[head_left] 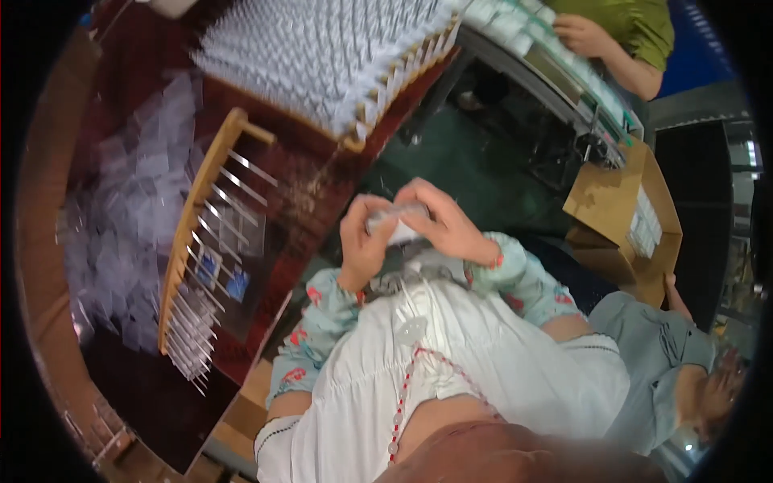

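Note:
In front of my chest, my left hand (pixel 361 241) and my right hand (pixel 444 223) meet around a small whitish, see-through plastic piece (pixel 400 231). Fingers of both hands are curled and pinch it from either side. Its exact kind is blurred and partly covered by the fingers. Left of my hands, a wooden rack (pixel 187 229) with a row of thin metal rods lies on the dark red table (pixel 302 193). Under some of the rods are clear plastic pieces and small blue-and-white cards (pixel 236 284).
A loose heap of clear plastic pieces (pixel 133 217) covers the table's far left. Behind stands a wooden-framed board (pixel 346 133) packed with whitish spikes. At right is an open cardboard box (pixel 624 193). A person in green (pixel 644 32) works at a machine; another in grey (pixel 652 370) sits beside me.

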Available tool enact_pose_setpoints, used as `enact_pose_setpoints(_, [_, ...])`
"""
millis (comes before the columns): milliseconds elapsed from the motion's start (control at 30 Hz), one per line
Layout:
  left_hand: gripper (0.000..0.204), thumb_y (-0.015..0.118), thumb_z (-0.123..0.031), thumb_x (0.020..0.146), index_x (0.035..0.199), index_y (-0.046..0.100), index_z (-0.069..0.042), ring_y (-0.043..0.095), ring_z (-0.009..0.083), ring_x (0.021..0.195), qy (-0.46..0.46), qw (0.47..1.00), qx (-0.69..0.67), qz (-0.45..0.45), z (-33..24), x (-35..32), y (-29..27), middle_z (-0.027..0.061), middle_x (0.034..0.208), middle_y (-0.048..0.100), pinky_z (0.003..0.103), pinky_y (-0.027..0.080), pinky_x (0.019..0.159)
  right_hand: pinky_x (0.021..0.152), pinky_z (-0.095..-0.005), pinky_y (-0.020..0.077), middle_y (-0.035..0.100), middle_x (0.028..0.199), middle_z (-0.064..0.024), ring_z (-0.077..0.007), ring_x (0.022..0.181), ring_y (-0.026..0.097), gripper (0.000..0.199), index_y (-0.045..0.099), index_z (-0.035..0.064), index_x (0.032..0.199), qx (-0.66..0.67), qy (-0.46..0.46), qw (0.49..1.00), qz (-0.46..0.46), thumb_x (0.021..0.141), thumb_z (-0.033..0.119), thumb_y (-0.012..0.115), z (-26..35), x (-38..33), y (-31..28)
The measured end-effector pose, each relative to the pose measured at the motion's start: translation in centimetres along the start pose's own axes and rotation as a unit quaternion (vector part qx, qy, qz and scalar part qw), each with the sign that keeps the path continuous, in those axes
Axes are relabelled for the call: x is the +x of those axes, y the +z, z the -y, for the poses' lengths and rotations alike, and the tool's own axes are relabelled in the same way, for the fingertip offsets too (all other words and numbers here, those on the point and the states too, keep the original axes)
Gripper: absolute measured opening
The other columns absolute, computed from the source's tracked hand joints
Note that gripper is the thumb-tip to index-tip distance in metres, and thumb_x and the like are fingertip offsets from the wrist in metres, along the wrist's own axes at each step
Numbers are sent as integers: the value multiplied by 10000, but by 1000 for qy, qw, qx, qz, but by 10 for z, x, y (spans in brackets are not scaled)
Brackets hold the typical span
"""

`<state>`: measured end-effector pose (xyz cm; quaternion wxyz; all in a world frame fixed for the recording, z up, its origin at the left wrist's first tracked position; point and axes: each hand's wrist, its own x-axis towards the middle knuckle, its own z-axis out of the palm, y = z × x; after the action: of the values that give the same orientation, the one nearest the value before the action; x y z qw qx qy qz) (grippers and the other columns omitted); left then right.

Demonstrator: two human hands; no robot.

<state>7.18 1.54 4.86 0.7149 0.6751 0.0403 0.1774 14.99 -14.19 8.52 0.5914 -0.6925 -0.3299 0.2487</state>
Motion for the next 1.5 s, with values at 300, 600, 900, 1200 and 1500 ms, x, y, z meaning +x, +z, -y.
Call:
enact_pose_setpoints(300, [379, 434, -320, 1034, 1325, 436, -78, 569, 180, 1126, -319, 817, -468, 104, 32, 39, 59, 73, 1229, 534, 357, 491, 938, 780, -390, 474, 577, 1020, -126, -304, 927, 572, 443, 534, 13, 1089, -363, -108, 910, -170, 747, 186, 756, -11, -2, -37])
enact_pose_setpoints(600, [538, 422, -353, 1028, 1449, 269, -56, 649, 288, 989, -333, 884, -294, 149, 21, 90, 83, 205, 1249, 573, 413, 528, 868, 993, -413, 392, 504, 1184, -186, -362, 1103, 490, 708, 447, 30, 1227, -352, -16, 913, -204, 646, 255, 783, -59, 57, -195])
enact_pose_setpoints(900, [408, 577, -171, 959, 1289, 406, -5, 647, 208, 895, -350, 924, -146, -46, 59, 50, 11, 142, 1092, 612, 323, 543, 765, 1028, -422, 397, 433, 1407, -148, -318, 1241, 471, 572, 442, 28, 1358, -551, -206, 750, -302, 866, 284, 580, -193, 113, -376])
enact_pose_setpoints(1200, [338, 600, -118, 926, 1210, 441, -28, 639, 173, 830, -295, 910, -169, -237, 65, 53, 0, 100, 1041, 614, 352, 573, 709, 983, -494, 407, 544, 1296, -199, -393, 1211, 489, 432, 547, 55, 1263, -568, -170, 740, -318, 891, 274, 558, -160, 121, -272])
enact_pose_setpoints(1500, [585, 601, -254, 951, 1409, 324, -22, 472, 207, 1194, -159, 931, -93, -315, 77, 85, -29, 136, 1362, 435, 351, 413, 1012, 840, -379, 489, 639, 997, -163, -339, 932, 617, 224, 616, -22, 1077, -145, -145, 951, -234, 861, 31, 592, -142, 116, -37])
